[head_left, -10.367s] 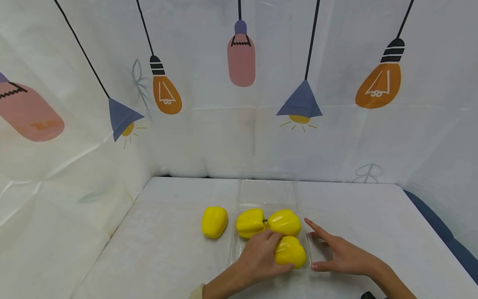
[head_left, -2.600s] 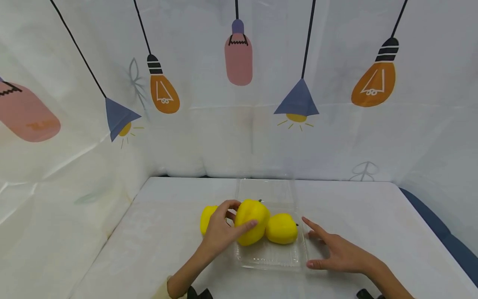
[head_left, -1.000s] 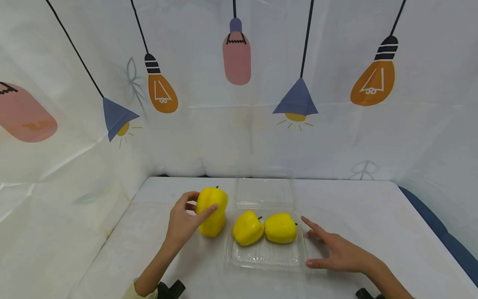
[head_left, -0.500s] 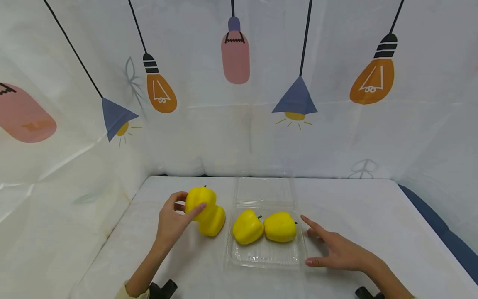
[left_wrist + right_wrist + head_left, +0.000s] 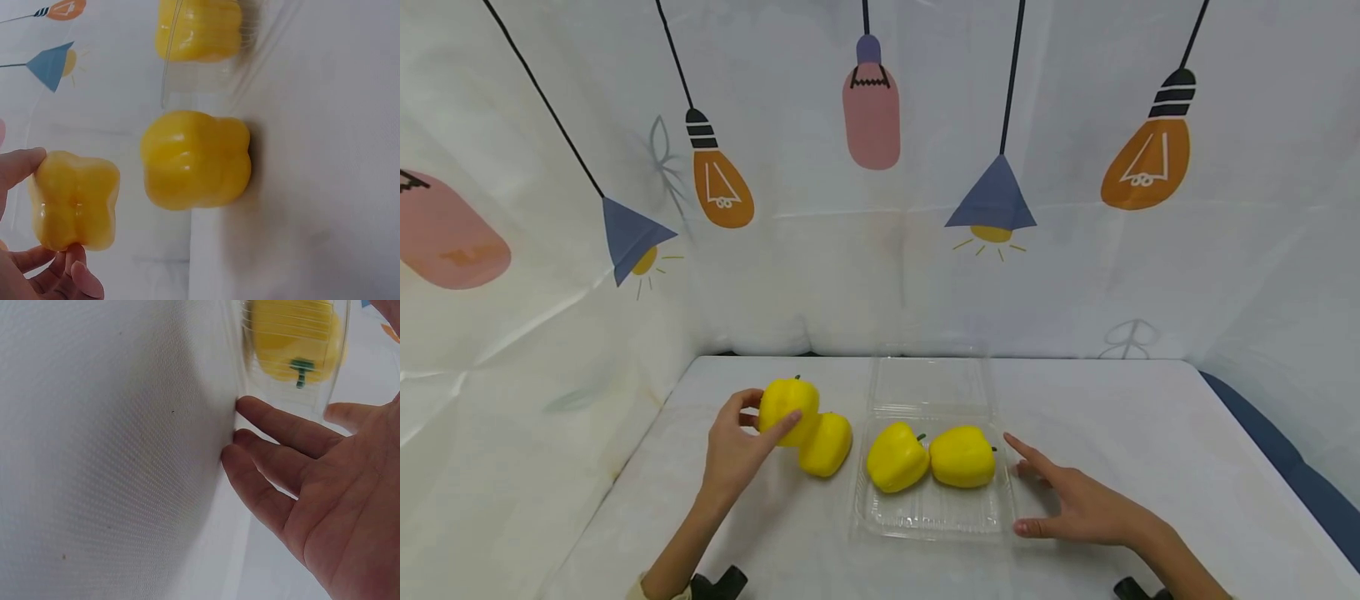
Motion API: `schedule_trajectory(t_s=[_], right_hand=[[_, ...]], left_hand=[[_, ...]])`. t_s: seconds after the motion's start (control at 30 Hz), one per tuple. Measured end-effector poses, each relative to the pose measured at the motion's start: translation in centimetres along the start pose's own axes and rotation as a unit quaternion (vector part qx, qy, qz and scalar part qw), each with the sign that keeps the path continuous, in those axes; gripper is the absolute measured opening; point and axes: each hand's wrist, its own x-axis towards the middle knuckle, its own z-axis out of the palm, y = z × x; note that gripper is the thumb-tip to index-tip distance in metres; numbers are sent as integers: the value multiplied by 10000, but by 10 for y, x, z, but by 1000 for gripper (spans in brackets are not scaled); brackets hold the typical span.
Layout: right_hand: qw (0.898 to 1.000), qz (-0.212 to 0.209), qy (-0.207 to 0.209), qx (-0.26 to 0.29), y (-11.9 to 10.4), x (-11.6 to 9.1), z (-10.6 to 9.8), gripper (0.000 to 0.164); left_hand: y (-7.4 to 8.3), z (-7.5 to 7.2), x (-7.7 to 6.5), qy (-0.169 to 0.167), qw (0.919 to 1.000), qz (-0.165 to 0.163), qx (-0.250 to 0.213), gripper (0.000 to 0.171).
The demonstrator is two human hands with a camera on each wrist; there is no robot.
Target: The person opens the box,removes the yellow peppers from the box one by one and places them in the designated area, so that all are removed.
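Note:
My left hand point(image 5: 733, 450) grips a yellow bell pepper point(image 5: 787, 407) between thumb and fingers. In the left wrist view this held pepper point(image 5: 75, 200) hangs above the table. Just right of it, a second bell pepper point(image 5: 826, 445) rests on the table. A clear plastic container point(image 5: 936, 521) lies with its lid folded back and bears two yellow bell peppers, a left one point(image 5: 897, 457) and a right one point(image 5: 962, 457). Beside the container's right wall is my right hand point(image 5: 1082, 507), fingers spread and holding nothing. In the right wrist view its fingertips point(image 5: 234, 456) rest on the tabletop.
The white table point(image 5: 1075, 408) runs back to a hanging cloth point(image 5: 812, 275) printed with lamps. The container's clear lid point(image 5: 931, 385) lies flat behind its base. A dark blue object point(image 5: 1262, 433) stands past the table's right edge.
Earlier, three peppers were in the container. My left hand has lifted one out and carried it left, past the pepper on the table. The right hand has hardly moved.

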Motion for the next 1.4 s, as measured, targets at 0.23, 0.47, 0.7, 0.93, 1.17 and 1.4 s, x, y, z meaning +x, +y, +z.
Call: schedule_trajectory(t_s=[0.23, 0.47, 0.7, 0.93, 1.17, 1.4], right_hand=[[10000, 27, 26, 34, 0, -1, 1, 106], [10000, -6, 32, 16, 0, -1, 0, 105], [10000, -64, 14, 47, -1, -1, 0, 104], [10000, -75, 40, 13, -1, -2, 0, 104], [10000, -11, 78, -61, 0, -1, 1, 105], [9999, 4, 97, -100, -1, -1, 1, 106]], left_hand=[[-6, -5, 0, 98, 9999, -117, 67, 73], [-12, -8, 0, 165, 9992, -260, 238, 74], [-19, -8, 0, 88, 9978, -405, 510, 77], [-25, -6, -2, -20, 9968, -482, 642, 77], [-28, -5, -3, -139, 9954, -602, 737, 81], [-32, -3, -5, -210, 9939, -652, 864, 81]])
